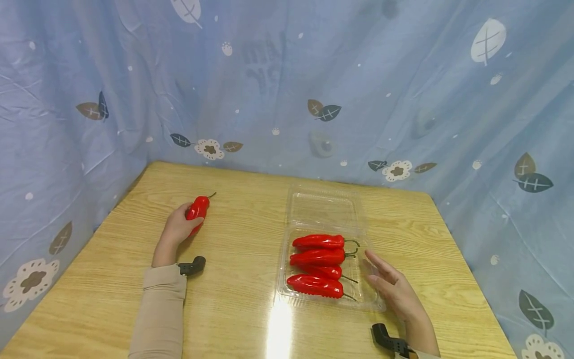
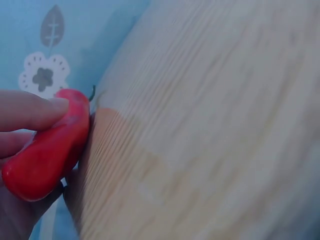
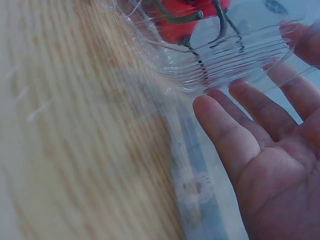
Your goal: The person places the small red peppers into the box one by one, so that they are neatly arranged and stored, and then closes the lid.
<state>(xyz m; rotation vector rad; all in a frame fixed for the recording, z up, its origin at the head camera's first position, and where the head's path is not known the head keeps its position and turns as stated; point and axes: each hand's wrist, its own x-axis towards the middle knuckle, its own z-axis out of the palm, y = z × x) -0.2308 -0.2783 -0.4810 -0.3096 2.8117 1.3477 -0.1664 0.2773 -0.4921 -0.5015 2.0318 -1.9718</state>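
Observation:
On the left side of the table my left hand [image 1: 177,227] grips a red pepper [image 1: 199,208], its thin dark stem pointing away from me. In the left wrist view the thumb lies along the pepper [image 2: 55,147]. Several red peppers [image 1: 317,257] lie side by side in a clear plastic clamshell box [image 1: 283,279], their green stems towards the right. The box's lid [image 1: 324,208] is folded back flat, away from me. Beside the box's right wall is my right hand [image 1: 399,289], its fingers extended. In the right wrist view the fingertips reach the ridged clear wall [image 3: 220,70].
The wooden table [image 1: 233,239] has blue leaf-patterned cloth [image 1: 269,89] hanging along its back and sides. Each wrist wears a black camera mount, one at the left wrist [image 1: 193,266] and one at the right wrist [image 1: 389,340].

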